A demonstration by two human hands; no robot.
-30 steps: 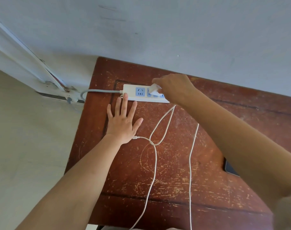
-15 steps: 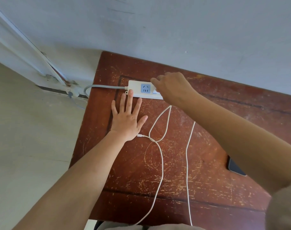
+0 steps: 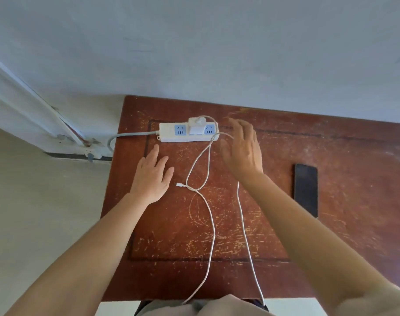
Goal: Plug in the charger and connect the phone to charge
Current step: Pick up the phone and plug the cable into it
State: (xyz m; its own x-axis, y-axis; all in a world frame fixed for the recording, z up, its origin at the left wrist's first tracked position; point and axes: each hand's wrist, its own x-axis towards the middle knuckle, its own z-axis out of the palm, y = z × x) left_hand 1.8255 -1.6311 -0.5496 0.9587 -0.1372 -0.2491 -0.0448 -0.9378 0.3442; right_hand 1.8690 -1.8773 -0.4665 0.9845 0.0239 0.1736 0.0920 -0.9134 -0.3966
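A white power strip point(image 3: 171, 137) lies at the back of the scratched brown table point(image 3: 345, 147). A white charger point(image 3: 197, 127) sits plugged into its middle socket. The white cable point(image 3: 211, 226) runs from the charger, loops across the table and hangs over the front edge; its free connector point(image 3: 178, 184) lies just right of my left hand. My left hand point(image 3: 152, 176) rests flat and open below the strip. My right hand point(image 3: 242, 151) hovers open just right of the strip, holding nothing. A black phone point(image 3: 305, 188) lies face up to the right.
A pale wall rises right behind the table. The strip's grey cord point(image 3: 126, 136) runs off the table's left edge toward white pipes point(image 3: 64, 124) on the floor corner. Beige floor lies to the left.
My right hand has let go of the charger, now seated in the strip, and pulled back to the right with fingers spread. My left hand slid slightly back from the strip.
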